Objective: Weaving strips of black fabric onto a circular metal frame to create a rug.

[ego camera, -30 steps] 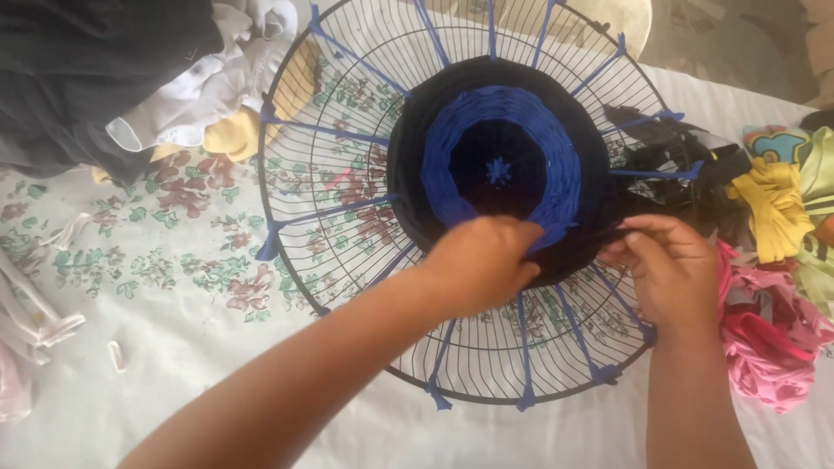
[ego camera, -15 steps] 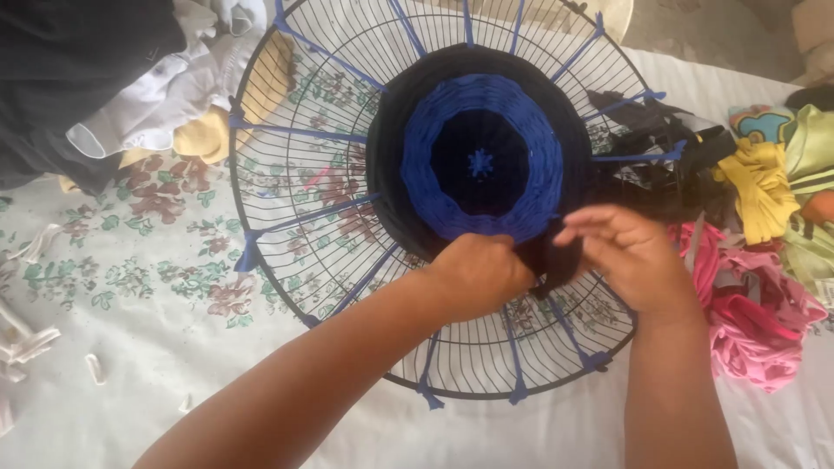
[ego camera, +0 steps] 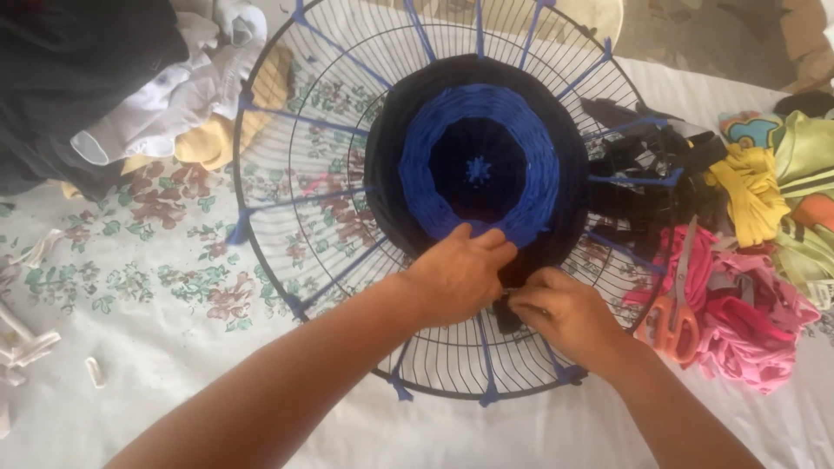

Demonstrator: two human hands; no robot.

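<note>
Low in the middle, the left hand (ego camera: 456,276) lies flat on the dark woven circle (ego camera: 476,165). The right hand (ego camera: 556,311) pinches a black strip (ego camera: 506,306). Orange scissors (ego camera: 673,317) sit on pink cloth (ego camera: 747,326) at right.

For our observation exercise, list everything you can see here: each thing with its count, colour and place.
wire fan guard: one, black, centre, on the cloth
woven round: one, black and blue, middle of the guard
blue strips: several, tied like spokes across the guard
floral cloth: one, white, covers the surface
scissors: one pair, orange handles, right
pink fabric: pile, right
yellow fabric: bunch, upper right
clothes heap: dark, white, yellow, upper left
left hand: on the round's near edge
right hand: pinching black strip beside it
</note>
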